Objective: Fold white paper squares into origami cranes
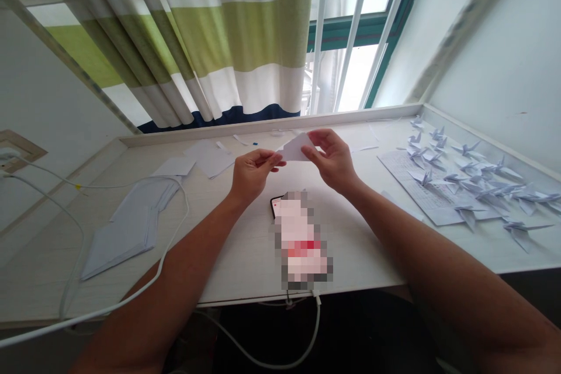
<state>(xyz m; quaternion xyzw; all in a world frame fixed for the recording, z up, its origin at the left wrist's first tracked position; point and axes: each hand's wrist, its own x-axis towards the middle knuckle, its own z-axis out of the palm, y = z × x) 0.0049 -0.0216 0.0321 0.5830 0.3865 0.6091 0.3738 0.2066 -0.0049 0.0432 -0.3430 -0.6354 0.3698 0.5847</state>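
White desk (359,245) spans view below window. Paper cranes (477,187) are grouped on desk's right side; white paper stack (125,228) is laid on its left. Small white paper piece (298,148) is held above desk's middle, firmly pinched between left hand (254,174) and right hand (333,158).

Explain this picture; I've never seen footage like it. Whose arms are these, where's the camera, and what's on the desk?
The camera is worn on a person's head and looks down, so these are their own arms. Their left hand and right hand hold a piece of white paper between them. On the white desk lie paper cranes to the right, some on a printed sheet. White paper lies to the left. A blurred-out phone has a white cable.
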